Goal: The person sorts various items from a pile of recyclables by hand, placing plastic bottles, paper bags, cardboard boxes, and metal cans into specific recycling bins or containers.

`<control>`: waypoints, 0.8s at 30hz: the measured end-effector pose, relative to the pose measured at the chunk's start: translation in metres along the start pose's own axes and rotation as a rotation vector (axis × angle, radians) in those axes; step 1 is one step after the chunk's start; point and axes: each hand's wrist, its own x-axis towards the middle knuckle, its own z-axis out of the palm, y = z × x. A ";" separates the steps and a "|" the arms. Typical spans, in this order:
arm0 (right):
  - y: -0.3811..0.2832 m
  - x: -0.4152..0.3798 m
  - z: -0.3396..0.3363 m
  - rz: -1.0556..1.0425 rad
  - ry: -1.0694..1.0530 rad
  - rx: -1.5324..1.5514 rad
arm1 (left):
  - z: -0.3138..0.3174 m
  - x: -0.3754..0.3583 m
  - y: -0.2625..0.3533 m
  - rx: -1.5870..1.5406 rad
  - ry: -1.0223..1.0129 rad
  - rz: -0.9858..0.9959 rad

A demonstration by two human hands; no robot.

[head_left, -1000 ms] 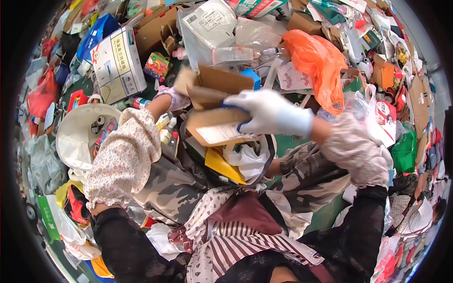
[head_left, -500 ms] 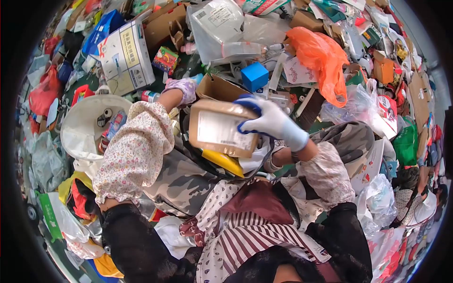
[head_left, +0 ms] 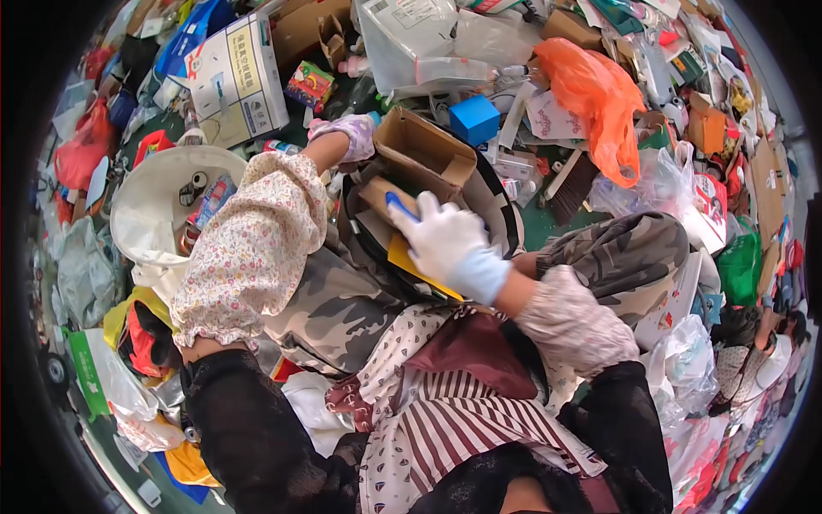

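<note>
My right hand (head_left: 449,236), in a white glove with blue on the fingers, grips a small brown cardboard box (head_left: 384,199). The box is tilted inside a black-rimmed tub (head_left: 512,210) between my legs, and my palm covers part of it. An open cardboard box (head_left: 428,146) stands upright at the far side of the tub. A yellow piece (head_left: 411,261) lies under my right hand. My left hand (head_left: 349,137), in a purple-and-white patterned glove, is beside the open box; its fingers are mostly hidden.
A white bucket (head_left: 163,193) holding a few items is on the left. Mixed waste surrounds me: a printed white carton (head_left: 235,81), an orange plastic bag (head_left: 591,94), a blue cube (head_left: 474,118) and a dark brush (head_left: 569,184). Another person (head_left: 753,360) is at the far right.
My right hand has lowered the small cardboard box into the tub, turning its labelled face out of sight. My left hand has shifted slightly to the right, and the open box shows more.
</note>
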 end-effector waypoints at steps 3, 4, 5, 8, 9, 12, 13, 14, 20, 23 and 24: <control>-0.003 0.024 0.060 0.041 0.112 -0.010 | 0.032 0.030 -0.014 0.023 0.093 0.019; -0.003 0.026 0.067 0.029 0.114 -0.031 | 0.048 0.042 -0.024 -0.006 0.102 0.021; -0.003 0.030 0.070 0.024 0.126 -0.052 | 0.055 0.055 -0.035 -0.025 0.118 0.024; 0.008 0.039 0.079 0.008 0.094 -0.012 | 0.037 0.049 -0.027 0.268 0.051 0.110; 0.015 0.041 0.084 0.003 0.071 0.018 | 0.029 0.036 -0.017 0.423 0.012 0.154; 0.037 0.063 0.126 0.116 -0.041 0.212 | 0.019 0.015 -0.008 0.174 0.041 0.004; 0.038 0.068 0.139 0.096 0.019 0.209 | 0.020 0.004 -0.011 -0.034 0.067 -0.092; 0.040 0.073 0.152 0.076 0.079 0.205 | 0.011 -0.015 -0.006 -0.042 0.130 -0.054; 0.022 0.041 0.139 0.054 0.372 0.767 | -0.036 -0.080 0.051 -0.187 0.599 0.578; 0.032 0.034 0.127 -0.095 0.282 0.236 | -0.016 -0.100 0.097 -0.057 0.570 0.699; 0.035 0.031 0.119 -0.098 0.192 0.246 | -0.018 -0.113 0.109 -0.028 0.601 0.654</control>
